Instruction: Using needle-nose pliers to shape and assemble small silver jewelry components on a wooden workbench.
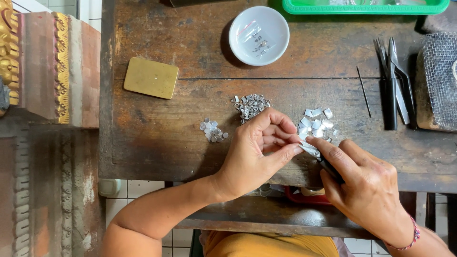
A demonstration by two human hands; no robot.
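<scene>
A small metal piece (304,146) is pinched between the left hand's (257,147) thumb and fingertips, just below the white bowl (258,35). Dark-handled pliers (323,162) are gripped in the right hand (366,185), fingers curled shut. Tiny metal bits, perhaps wire, are seen in the bowl. A green tray (364,7) is glimpsed right of it.

What we could not make out

The green tray (364,8) ran off the top edge; whatever our left hand (259,150) pinched stayed hidden.
</scene>
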